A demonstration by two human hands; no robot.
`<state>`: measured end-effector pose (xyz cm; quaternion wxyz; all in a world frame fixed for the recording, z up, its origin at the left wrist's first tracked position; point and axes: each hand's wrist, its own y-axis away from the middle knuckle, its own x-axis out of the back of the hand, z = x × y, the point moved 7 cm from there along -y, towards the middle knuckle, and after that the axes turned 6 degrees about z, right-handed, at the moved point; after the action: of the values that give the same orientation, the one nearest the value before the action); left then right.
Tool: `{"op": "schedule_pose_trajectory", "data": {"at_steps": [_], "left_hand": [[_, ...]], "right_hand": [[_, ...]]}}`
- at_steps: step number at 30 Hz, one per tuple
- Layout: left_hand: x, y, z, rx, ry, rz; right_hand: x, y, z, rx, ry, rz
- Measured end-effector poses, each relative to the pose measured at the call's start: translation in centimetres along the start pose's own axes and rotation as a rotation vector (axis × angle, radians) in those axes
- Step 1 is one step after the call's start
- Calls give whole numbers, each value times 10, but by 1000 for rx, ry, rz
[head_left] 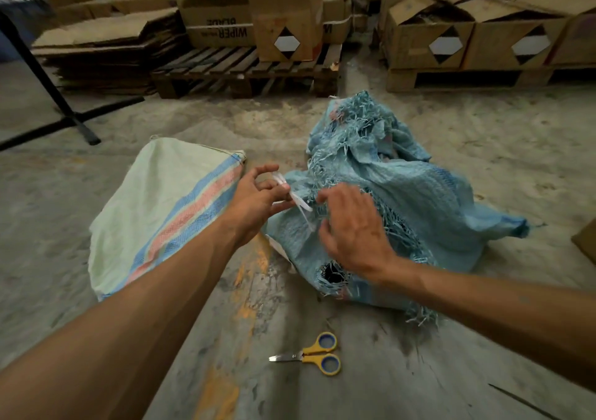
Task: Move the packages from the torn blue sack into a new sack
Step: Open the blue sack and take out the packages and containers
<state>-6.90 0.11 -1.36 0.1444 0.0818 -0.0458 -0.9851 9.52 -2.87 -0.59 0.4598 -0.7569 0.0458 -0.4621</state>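
Observation:
The torn blue sack (419, 194) lies crumpled on the concrete floor at centre right, frayed along its top and holed near its front corner. A white plastic strap (298, 202) ties its gathered neck. My left hand (258, 197) pinches that strap at the neck. Blurred, my right hand (351, 229) rests over the sack just right of the tie, fingers spread and slightly bent. A flat white sack (154, 210) with blue and pink stripes lies on the floor to the left. The packages inside the blue sack are hidden.
Yellow-handled scissors (314, 353) lie on the floor in front of me. Wooden pallets (245, 71) with cardboard boxes (429, 35) line the back, flattened cardboard (106, 39) at back left. A black stand leg (58, 103) crosses the floor at far left.

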Motion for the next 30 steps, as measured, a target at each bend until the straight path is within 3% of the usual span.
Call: {"op": "schedule_pose_trajectory", "data": {"at_steps": [2, 6, 8, 13, 22, 27, 30], "left_hand": [[-4, 2, 1, -8, -41, -22], [-16, 7, 3, -41, -82, -115], [-22, 12, 6, -69, -94, -151], [-22, 12, 15, -56, 127, -142], [-9, 5, 21, -129, 366, 24], [-27, 9, 17, -79, 203, -116], [-39, 9, 15, -1, 242, -209]], "right_hand": [[4, -22, 26, -65, 86, -15], [-20, -36, 63, -163, 167, -405], [-25, -36, 69, -165, 223, -496], [-9, -42, 74, -193, 266, -365], [-13, -43, 90, -279, 240, -414], [-14, -56, 107, -369, 293, -445], [-13, -58, 112, -400, 294, -444]]}}
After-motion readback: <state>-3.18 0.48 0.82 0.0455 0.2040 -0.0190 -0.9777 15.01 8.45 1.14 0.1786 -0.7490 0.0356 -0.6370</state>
